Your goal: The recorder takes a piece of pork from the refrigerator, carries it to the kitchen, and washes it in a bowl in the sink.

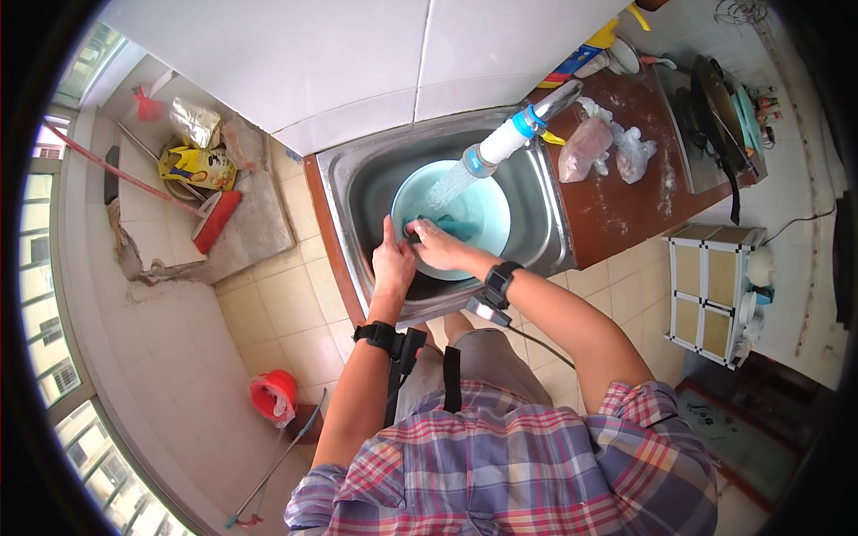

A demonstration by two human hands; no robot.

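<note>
Water runs from a faucet with a white and blue filter nozzle (499, 144) into a pale blue basin (496, 201), which stands in a stainless steel sink (546, 194). My left hand (394, 264) is at the basin's left rim, thumb or finger pointing up along it. My right hand (439, 246) reaches over the near left part of the basin, its fingertips close to my left hand. Between the fingers shows a small dark thing, too small to name. A teal cloth-like thing (457, 226) lies in the basin's water beside my right hand.
Right of the sink, a brown counter (627, 231) holds tied plastic bags (586, 149) and a dark pan (710, 100). A drawer cabinet (714, 288) stands beyond it. At left are a red broom (216, 221), a yellow packet (198, 167) and a red bucket (273, 395).
</note>
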